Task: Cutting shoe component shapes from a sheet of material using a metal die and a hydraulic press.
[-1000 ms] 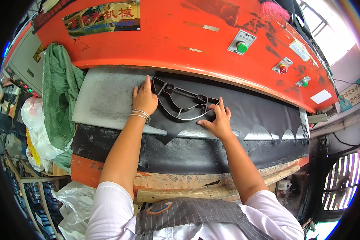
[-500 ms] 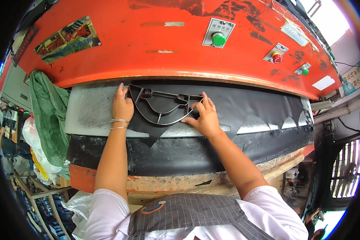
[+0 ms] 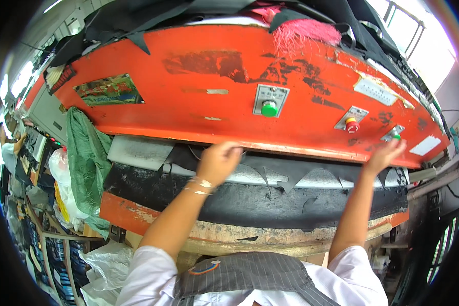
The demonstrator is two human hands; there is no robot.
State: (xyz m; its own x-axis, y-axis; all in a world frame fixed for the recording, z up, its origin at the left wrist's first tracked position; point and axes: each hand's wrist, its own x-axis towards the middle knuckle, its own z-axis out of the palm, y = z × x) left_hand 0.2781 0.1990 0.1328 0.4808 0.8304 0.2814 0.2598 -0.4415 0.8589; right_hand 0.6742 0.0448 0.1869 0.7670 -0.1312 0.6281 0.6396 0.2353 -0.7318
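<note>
My left hand is just in front of the lower edge of an orange press head. Its fingers are loosely bent and hold nothing that I can see. Up at the right, my right hand has its fingers stretched toward a small green button; whether they touch it I cannot tell. Black sheet material with cut, pointed edges lies on the pale cutting board. Of the metal cutting die, only a thin curved edge shows beside my left hand; the rest is hidden under the press head.
A larger green button and a red stop button sit on the press front. Black scraps and pink threads lie on top. Green cloth hangs at left beside plastic bags. Another person is far left.
Both hands have let go of the metal cutting die, which now sits mostly under the press head. My right hand has moved right and up toward the button; my left has moved right.
</note>
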